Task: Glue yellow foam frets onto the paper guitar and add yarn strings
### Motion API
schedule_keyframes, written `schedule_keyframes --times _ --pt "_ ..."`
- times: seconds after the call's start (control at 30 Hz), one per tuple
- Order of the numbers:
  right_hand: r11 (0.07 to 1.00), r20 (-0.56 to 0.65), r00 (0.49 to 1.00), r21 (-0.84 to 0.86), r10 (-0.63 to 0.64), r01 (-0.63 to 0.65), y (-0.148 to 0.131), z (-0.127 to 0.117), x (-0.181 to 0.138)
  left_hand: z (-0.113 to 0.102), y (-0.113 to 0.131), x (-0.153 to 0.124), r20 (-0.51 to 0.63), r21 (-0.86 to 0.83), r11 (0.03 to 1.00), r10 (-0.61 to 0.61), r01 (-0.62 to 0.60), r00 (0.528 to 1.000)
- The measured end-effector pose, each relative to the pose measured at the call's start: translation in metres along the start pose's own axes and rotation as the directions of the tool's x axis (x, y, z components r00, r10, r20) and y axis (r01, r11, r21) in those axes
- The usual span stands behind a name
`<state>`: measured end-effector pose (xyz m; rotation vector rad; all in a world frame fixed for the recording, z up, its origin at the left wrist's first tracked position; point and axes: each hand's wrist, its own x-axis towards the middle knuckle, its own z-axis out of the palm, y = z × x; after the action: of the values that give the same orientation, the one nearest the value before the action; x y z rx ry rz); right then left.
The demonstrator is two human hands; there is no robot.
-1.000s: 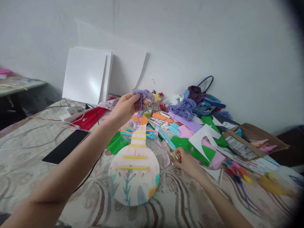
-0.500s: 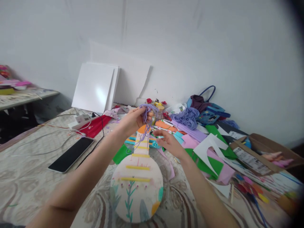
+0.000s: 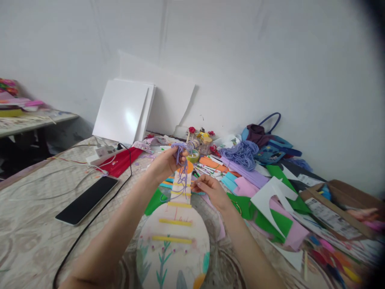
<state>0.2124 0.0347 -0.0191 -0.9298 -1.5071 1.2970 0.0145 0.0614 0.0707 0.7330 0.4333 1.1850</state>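
Note:
My left hand [image 3: 167, 162] is closed around a loose bundle of purple yarn [image 3: 182, 176]. Loops stick out above the fingers, and strands hang down over the neck of a paper-covered toy guitar [image 3: 177, 257]. The guitar lies flat with its round body toward me, painted with plants and crossed by yellow strips. At the neck's right edge, beside the blue pegs, is my right hand [image 3: 213, 192]. Its thumb and fingertips are drawn together; whatever they pinch, if anything, is too small to make out.
A black-screened phone [image 3: 87, 200] and a dark cable lie at left, near a power strip [image 3: 104, 152]. White boards [image 3: 120, 110] lean on the wall. Purple yarn skeins [image 3: 240, 154], coloured felt sheets, a blue bag [image 3: 272, 150] and a cardboard box [image 3: 333, 212] crowd the right.
My right hand has come left to the guitar's neck, its fingers drawing together. My left hand, still gripping the yarn, is slightly lower. The camera view has shifted a little.

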Motion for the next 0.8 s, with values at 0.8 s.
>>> schedule_keyframes --times 0.8 --pt "0.989 0.081 0.987 -0.07 0.137 -0.132 0.013 -0.001 0.006 0.001 -0.013 -0.005 0.108 0.04 0.997 -0.077 0.074 0.991"
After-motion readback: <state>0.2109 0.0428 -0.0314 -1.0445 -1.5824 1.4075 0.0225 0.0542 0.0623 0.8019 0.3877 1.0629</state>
